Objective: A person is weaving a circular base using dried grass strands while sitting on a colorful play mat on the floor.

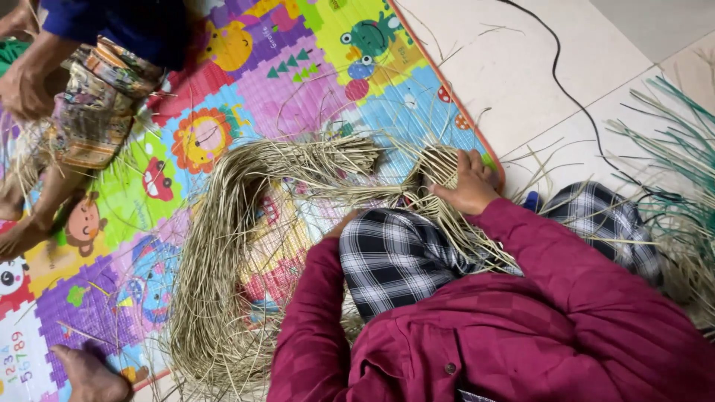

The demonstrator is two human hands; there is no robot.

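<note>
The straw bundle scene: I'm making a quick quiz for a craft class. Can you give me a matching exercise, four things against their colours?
Things:
1. straw strands
2. sleeve
3. cable
4. loose strips at the right edge

Colours:
A. black
B. green
C. pale tan
D. magenta

Pairs: 1-C, 2-D, 3-A, 4-B. The right hand rests on the woven straw; the left hand is mostly hidden behind the checked knee.
</note>
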